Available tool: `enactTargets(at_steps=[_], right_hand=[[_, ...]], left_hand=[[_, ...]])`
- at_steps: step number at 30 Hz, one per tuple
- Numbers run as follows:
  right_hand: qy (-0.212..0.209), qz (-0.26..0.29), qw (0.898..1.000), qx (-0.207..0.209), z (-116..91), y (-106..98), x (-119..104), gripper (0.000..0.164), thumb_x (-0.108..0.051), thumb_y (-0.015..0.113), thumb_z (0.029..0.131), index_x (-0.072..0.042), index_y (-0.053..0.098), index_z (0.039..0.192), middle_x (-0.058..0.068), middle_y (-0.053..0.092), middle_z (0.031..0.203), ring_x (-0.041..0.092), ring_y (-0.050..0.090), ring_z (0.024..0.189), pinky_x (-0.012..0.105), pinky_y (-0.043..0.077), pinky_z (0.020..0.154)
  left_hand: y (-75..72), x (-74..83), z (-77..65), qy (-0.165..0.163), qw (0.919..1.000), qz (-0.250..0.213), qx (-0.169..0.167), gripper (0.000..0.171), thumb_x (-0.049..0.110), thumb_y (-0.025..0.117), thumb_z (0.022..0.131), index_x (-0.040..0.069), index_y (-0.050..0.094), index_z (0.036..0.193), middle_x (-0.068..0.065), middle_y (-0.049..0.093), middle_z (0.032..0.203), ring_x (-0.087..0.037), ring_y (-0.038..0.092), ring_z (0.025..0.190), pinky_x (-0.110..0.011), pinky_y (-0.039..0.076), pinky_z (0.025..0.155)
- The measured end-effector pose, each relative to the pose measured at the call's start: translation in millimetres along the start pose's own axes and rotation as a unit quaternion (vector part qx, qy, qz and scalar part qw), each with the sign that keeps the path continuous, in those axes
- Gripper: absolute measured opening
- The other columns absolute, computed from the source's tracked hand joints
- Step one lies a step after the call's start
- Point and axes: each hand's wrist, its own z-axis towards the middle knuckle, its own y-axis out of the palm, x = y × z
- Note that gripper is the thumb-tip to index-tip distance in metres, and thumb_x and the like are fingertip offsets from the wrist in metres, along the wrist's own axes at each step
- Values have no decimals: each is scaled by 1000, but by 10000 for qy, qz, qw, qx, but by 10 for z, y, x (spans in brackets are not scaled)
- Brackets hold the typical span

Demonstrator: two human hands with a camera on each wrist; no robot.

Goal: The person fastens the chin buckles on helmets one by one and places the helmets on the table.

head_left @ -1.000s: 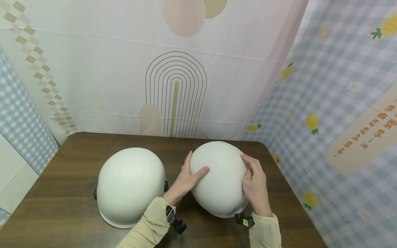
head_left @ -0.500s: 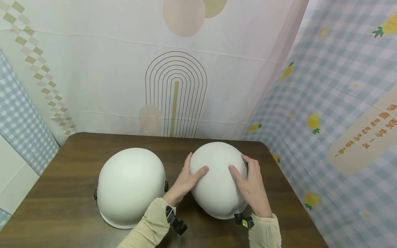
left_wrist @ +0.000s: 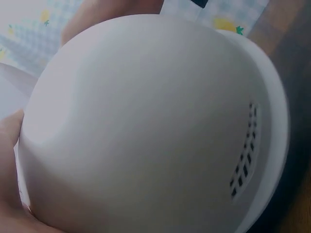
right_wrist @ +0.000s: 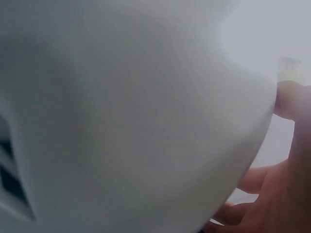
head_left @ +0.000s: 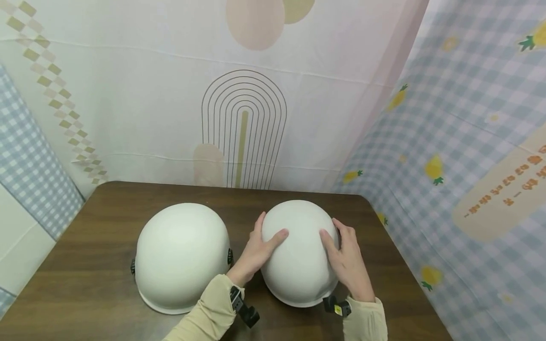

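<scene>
Both of my hands hold a smooth white helmet point(head_left: 296, 265) on the right part of the table. The left hand point(head_left: 256, 248) lies along its left side, thumb over the shell and fingers round the far edge. On the opposite side the right hand point(head_left: 347, 260) grips it, thumb also on the shell. In the left wrist view the helmet point(left_wrist: 155, 121) shows a dark slotted vent point(left_wrist: 244, 153) near its rim. The right wrist view is filled by the shell point(right_wrist: 146, 116), with the right fingers point(right_wrist: 257, 179) curving behind it. Its inside is hidden.
A second white helmet point(head_left: 181, 258), with black knobs point(head_left: 230, 256) on its sides, sits dome up to the left, close to the left forearm. The dark wooden table point(head_left: 115, 208) ends at a patterned white cloth point(head_left: 149, 118) behind and a checked cloth point(head_left: 426, 203) on the right.
The right thumb has moved onto the shell's top. The held helmet has tipped and shifted slightly toward me, with its front rim now showing more. The other helmet stays where it was.
</scene>
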Motion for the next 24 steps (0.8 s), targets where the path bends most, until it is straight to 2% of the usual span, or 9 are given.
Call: enactTargets(at_steps=[10, 15, 24], right_hand=[[351, -18, 9989, -298, 8, 44, 38, 89, -70, 41, 91, -8, 24, 153, 17, 29, 146, 38, 38, 132, 64, 37, 98], [364, -16, 9988, -340, 28, 60, 79, 89, -70, 40, 92, -8, 23, 153, 18, 28, 148, 39, 38, 132, 64, 36, 98], [573, 177, 9964, -599, 79, 129, 215, 88, -70, 34, 94, -7, 21, 154, 20, 30, 148, 42, 36, 134, 63, 35, 101]], left_hand=[[13, -15, 1, -25, 10000, 70, -9, 95, 63, 65, 82, 31, 16, 156, -22, 24, 150, -45, 38, 129, -65, 42, 89], [28, -34, 4, 2, 9999, 112, 28, 94, 63, 65, 82, 32, 16, 156, -22, 22, 151, -46, 39, 128, -65, 42, 87], [51, -54, -8, 31, 9995, 327, 17, 96, 63, 64, 83, 27, 14, 157, -20, 15, 155, -47, 34, 132, -66, 39, 91]])
